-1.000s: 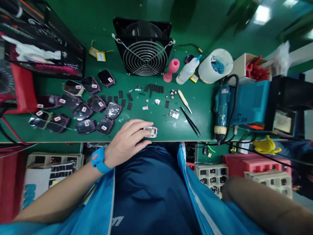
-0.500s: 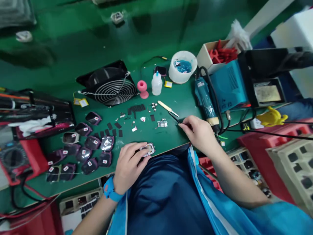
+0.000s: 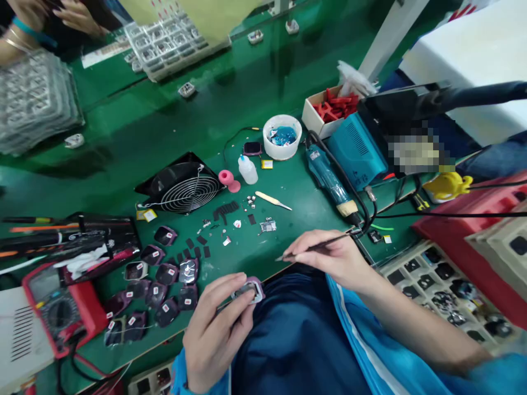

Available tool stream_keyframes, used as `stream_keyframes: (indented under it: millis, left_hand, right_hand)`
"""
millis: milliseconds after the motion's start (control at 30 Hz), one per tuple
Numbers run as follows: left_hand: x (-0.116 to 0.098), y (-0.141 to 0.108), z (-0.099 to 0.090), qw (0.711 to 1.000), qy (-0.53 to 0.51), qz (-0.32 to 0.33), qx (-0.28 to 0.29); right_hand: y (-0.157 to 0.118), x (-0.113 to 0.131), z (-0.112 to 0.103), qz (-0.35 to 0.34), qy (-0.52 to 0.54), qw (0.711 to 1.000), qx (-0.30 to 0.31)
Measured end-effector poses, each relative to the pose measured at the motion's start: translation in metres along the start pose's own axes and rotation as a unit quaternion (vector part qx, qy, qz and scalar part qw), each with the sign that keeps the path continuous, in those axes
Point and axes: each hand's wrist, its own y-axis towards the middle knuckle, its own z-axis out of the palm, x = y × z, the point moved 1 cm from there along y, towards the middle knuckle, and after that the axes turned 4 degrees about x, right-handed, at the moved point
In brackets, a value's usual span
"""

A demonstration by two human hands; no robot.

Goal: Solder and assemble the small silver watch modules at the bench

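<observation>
Near the table's front edge, my left hand (image 3: 220, 329) grips a small purple and white watch case (image 3: 256, 288), its inside facing up. My right hand (image 3: 329, 258) pinches dark tweezers (image 3: 313, 248), their tips pointing left, apart from the case. Beyond the hands lie a small circuit board (image 3: 268, 225), a cream-handled tool (image 3: 269, 199), black pads (image 3: 225, 210) and tiny loose parts (image 3: 250, 202). Several purple watch cases with dark screens (image 3: 167, 274) lie left of my left hand.
Fan (image 3: 187, 192), pink holder (image 3: 226, 178), bottle (image 3: 247, 170) and white tub (image 3: 282, 137) stand behind. Teal electric screwdriver (image 3: 329, 178) and teal box (image 3: 358, 148) are at right, red multimeter (image 3: 61, 310) at left. Another person's hands (image 3: 74, 16) show at top left.
The view has shifted, showing more of the far tables. My left hand has raised the case. The tweezers in my right hand have swung round to point left, nearer the case.
</observation>
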Motion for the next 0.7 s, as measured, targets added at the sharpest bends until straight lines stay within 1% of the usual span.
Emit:
stream_keyframes:
  millis: [67, 100, 200, 400, 600, 700]
  left_hand:
    - [-0.003, 0.004, -0.003, 0.999, 0.013, 0.034, 0.006]
    - [-0.004, 0.005, -0.004, 0.999, 0.018, 0.044, 0.01]
    - [-0.005, 0.007, -0.003, 0.998, 0.03, 0.056, 0.023]
    - [-0.007, 0.006, 0.0, 0.997, 0.031, 0.06, 0.047]
    - [-0.009, 0.007, -0.002, 0.996, 0.044, 0.064, 0.044]
    - [-0.01, 0.007, -0.001, 0.996, 0.045, 0.066, 0.045]
  right_hand:
    - [-0.007, 0.01, 0.011, 0.012, 0.126, 0.991, 0.033]
    - [-0.009, 0.014, 0.016, 0.015, 0.162, 0.986, 0.044]
    - [-0.011, 0.019, 0.026, 0.02, 0.211, 0.976, 0.047]
    - [-0.009, 0.012, 0.03, 0.033, 0.238, 0.97, 0.032]
    - [-0.01, 0.01, 0.032, 0.026, 0.224, 0.974, 0.025]
    - [-0.011, 0.01, 0.033, 0.032, 0.233, 0.972, 0.027]
